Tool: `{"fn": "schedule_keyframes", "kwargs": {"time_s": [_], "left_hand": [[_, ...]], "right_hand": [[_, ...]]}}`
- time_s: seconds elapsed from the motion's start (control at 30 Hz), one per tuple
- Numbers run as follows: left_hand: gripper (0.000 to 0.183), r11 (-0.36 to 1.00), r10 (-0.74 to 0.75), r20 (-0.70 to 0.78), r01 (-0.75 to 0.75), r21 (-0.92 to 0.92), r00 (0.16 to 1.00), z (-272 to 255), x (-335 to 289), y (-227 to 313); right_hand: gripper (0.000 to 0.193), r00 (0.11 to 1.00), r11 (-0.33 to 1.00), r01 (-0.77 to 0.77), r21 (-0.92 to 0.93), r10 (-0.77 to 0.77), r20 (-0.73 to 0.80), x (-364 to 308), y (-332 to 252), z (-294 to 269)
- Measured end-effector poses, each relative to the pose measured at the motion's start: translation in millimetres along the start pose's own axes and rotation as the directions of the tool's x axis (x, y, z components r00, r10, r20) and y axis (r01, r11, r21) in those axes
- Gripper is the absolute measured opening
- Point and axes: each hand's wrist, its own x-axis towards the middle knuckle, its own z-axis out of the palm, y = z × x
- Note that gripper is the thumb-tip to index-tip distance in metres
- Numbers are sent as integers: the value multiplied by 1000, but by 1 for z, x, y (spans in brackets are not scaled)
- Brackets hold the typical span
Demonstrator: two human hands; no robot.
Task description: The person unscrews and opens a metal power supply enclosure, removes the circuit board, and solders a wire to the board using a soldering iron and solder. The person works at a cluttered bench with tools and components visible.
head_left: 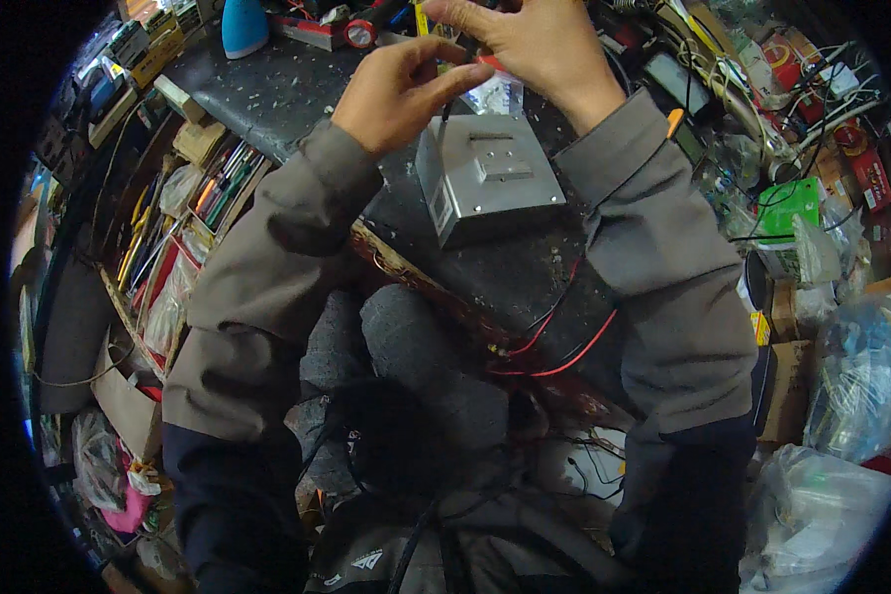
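A grey metal box with a slot and a small raised plate on its face rests on the black worktop. Above its far left edge is my left hand, thumb and fingers closed in a pinch. A thin dark piece shows just under that thumb; what the fingers hold is too small to make out. My right hand is raised beside it at the upper edge of the view, fingers bent, and its grip is partly cut off. A yellow strip shows by its fingertips. Behind the box lies a clear plastic bag.
Red and black wires hang over the worktop's near edge. A blue cone-shaped object and a red flashlight stand at the back. Tools fill a tray on the left. Cables, boxes and plastic bags crowd the right.
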Motion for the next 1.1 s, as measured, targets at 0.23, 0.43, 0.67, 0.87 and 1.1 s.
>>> {"fn": "schedule_keyframes", "kwargs": {"time_s": [0.23, 0.43, 0.67, 0.87, 1.1], "left_hand": [[28, 994, -49, 90, 57, -93, 995, -9, -6, 2], [28, 971, -146, 9, 145, -188, 989, -2, -1, -2], [30, 957, -290, 180, 289, 33, 940, -17, -11, -6], [39, 937, -306, 300, 341, -71, 903, -22, -23, -9], [29, 941, -273, 328, 322, -104, 904, -16, -16, -11]], "right_hand": [[34, 980, 986, 38, 163, -69, 186, 10, -10, -9], [36, 966, 942, 50, 332, -130, 222, 11, -12, -10], [44, 973, 993, 120, -16, -114, 199, 8, -15, -24], [26, 942, 984, -38, 173, -23, 336, 9, 4, -21], [26, 984, 961, 53, 270, -97, 151, 5, 23, -10]]}}
